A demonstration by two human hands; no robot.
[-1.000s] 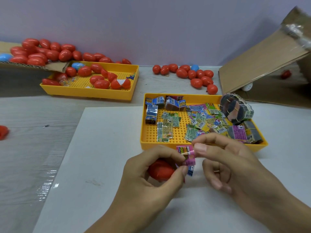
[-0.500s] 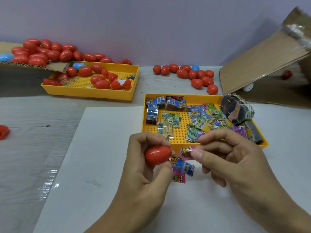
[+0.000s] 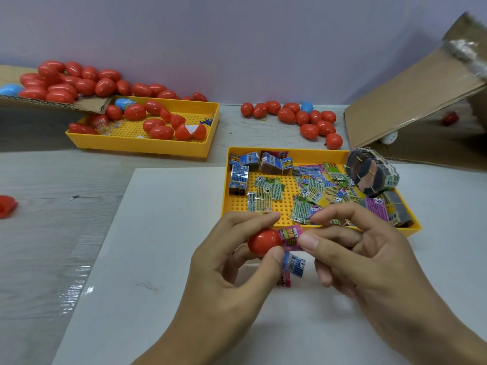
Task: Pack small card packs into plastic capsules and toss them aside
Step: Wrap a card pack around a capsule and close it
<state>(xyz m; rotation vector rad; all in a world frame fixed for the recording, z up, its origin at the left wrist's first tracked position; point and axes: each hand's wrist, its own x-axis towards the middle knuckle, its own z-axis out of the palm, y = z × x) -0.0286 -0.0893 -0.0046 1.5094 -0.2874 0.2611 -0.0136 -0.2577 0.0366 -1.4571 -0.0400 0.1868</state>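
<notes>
My left hand (image 3: 226, 262) grips a red capsule half (image 3: 263, 242) between thumb and fingers, its mouth turned right. A pink card pack (image 3: 290, 235) sticks partly out of that mouth, and my right hand (image 3: 369, 262) pinches the pack's free end. Another pack (image 3: 293, 266), blue with a barcode, lies on the white board just below the capsule. The near yellow tray (image 3: 237, 219) behind my hands holds several loose packs and banded bundles (image 3: 371, 172).
A second yellow tray (image 3: 147, 147) at the back left holds red capsules and open halves. More red capsules (image 3: 311, 119) lie along the back wall and on cardboard (image 3: 52, 104) at far left. A cardboard flap (image 3: 411, 93) leans at right. A red half (image 3: 6, 206) sits at the left edge.
The capsule half has risen from low behind my left hand and turned its mouth right. My right hand has brought the pink pack into that mouth. The blue pack has dropped below.
</notes>
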